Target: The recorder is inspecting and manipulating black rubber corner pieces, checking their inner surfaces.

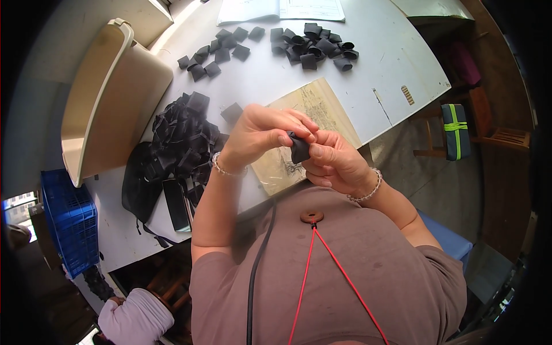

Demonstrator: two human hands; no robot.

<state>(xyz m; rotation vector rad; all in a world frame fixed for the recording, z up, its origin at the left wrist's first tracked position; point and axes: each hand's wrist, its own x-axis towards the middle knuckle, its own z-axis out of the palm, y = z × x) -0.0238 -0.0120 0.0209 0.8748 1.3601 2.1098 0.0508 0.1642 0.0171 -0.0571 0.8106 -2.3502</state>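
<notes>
Between my two hands is a small black fabric piece (299,148), pinched at its top edge over a worn wooden board (339,109). My left hand (261,131) has thumb and fingers closed on its upper left side. From the right, my right hand (336,158) grips it with thumb and forefinger, the other fingers curled in. A single flat black fabric square (232,113) lies beside my left wrist. Farther left is a big heap of black fabric pieces (183,138), partly behind my left forearm.
Black pieces lie in a loose group (221,46) and a denser pile (322,46) at the table's back, before an open notebook (282,10). On the left are a beige bin (109,98), a phone (176,205) and a blue crate (69,224). Another person (135,318) sits lower left.
</notes>
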